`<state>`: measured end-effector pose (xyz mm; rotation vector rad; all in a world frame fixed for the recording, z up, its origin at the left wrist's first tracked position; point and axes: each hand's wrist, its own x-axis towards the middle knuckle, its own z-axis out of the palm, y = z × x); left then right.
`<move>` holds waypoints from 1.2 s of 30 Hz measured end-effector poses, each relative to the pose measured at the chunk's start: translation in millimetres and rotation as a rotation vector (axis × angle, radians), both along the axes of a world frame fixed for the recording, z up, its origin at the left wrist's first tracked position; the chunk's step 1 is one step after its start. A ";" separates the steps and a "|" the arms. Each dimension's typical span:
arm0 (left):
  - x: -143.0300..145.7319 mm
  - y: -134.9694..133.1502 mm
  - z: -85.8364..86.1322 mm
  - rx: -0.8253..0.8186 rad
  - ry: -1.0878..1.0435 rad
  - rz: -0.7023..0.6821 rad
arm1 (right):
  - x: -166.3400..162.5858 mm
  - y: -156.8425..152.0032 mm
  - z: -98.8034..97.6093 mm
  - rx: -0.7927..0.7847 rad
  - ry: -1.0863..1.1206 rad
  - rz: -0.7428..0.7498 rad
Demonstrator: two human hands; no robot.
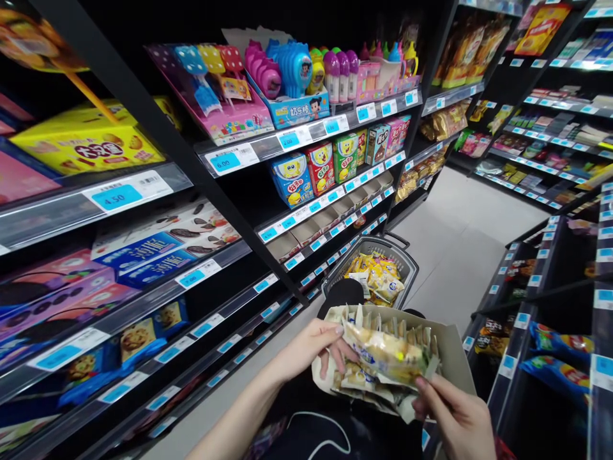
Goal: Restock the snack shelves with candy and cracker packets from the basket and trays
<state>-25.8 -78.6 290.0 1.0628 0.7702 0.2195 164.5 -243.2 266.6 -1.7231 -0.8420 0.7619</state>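
My left hand [323, 348] pinches the left end of a small clear-and-yellow snack packet [383, 351]. At the packet's right end, my right hand [453, 409] grips its crimped edge between thumb and finger. The packet lies tilted over an open cardboard box [453, 348] on my lap. Rows of similar packets [397, 322] stand upright in that box, and others lie towards its near side. Part of my left fingers is hidden behind the packet.
A grey basket [407, 281] with yellow packets [378, 271] stands on the floor [474, 217] beyond my knees. Shelves with boxed sweets [320, 169] and toy candies [292, 67] rise on the left. Low racks with snack bags [558, 377] line the right side.
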 end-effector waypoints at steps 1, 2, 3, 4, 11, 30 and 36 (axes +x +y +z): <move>-0.7 0.0 -1.0 -0.035 -0.020 0.013 | 1.4 -1.1 -0.6 0.017 -0.046 0.000; -1.1 -0.3 -2.4 -0.064 -0.028 0.030 | 3.0 -2.1 -1.0 0.031 -0.083 -0.002; -1.4 -0.9 -4.3 -0.081 -0.024 0.051 | 4.8 -3.2 -1.3 0.044 -0.110 0.001; -1.7 -1.4 -6.3 -0.081 -0.010 0.072 | 6.7 -4.2 -1.5 0.059 -0.130 0.017; -1.0 -2.2 -9.6 0.020 -0.003 0.112 | 1.9 -4.0 -1.0 0.099 0.252 -0.058; 1.8 -11.3 -10.6 0.678 -0.201 0.334 | 25.0 3.4 2.6 0.535 -0.611 0.358; -0.5 -4.2 -20.9 0.629 0.043 0.341 | 31.6 27.8 7.1 0.310 -0.598 0.182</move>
